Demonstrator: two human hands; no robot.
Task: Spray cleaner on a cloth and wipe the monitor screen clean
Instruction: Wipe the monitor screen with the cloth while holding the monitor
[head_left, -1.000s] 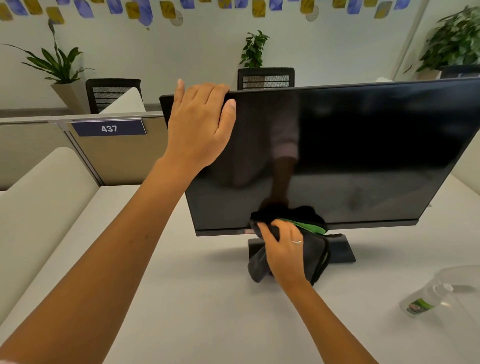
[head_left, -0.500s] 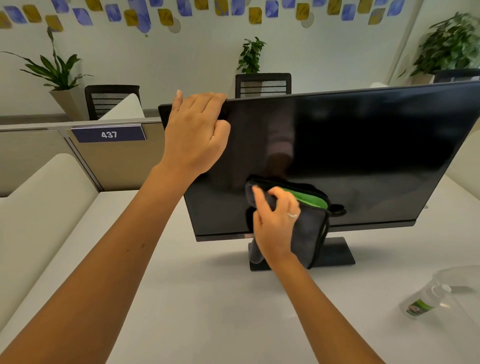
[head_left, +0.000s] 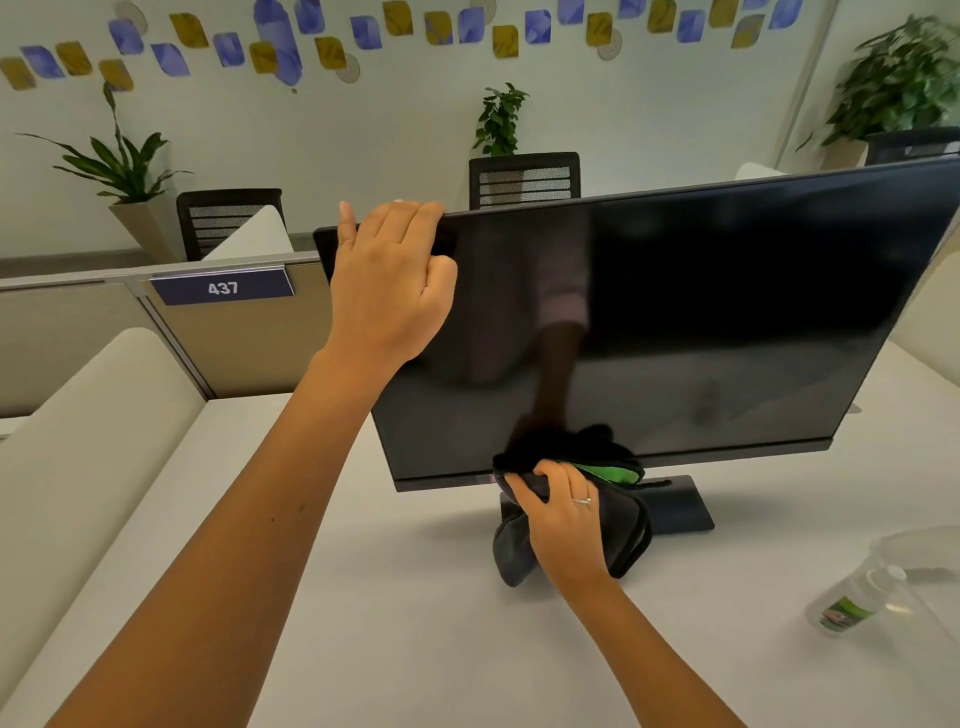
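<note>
A wide black monitor (head_left: 701, 312) stands on a white desk (head_left: 405, 613), its screen dark and reflective. My left hand (head_left: 387, 283) grips the monitor's top left corner, fingers curled over the upper edge. My right hand (head_left: 563, 519) holds a dark grey cloth (head_left: 626, 535) with a green inner fold against the bottom edge of the screen, just above the stand (head_left: 675, 506). A clear spray bottle (head_left: 857, 597) with a green label lies on its side on the desk at the right.
A beige partition (head_left: 67, 338) with a "437" sign (head_left: 222, 287) runs behind the desk at the left. Black mesh chairs (head_left: 524, 179) and potted plants (head_left: 122, 171) stand beyond it. A padded divider (head_left: 78, 415) borders the desk's left side.
My right hand has slid the cloth up the screen and back down to its bottom edge. My left hand has stayed on the top left corner, its thumb tucking in.
</note>
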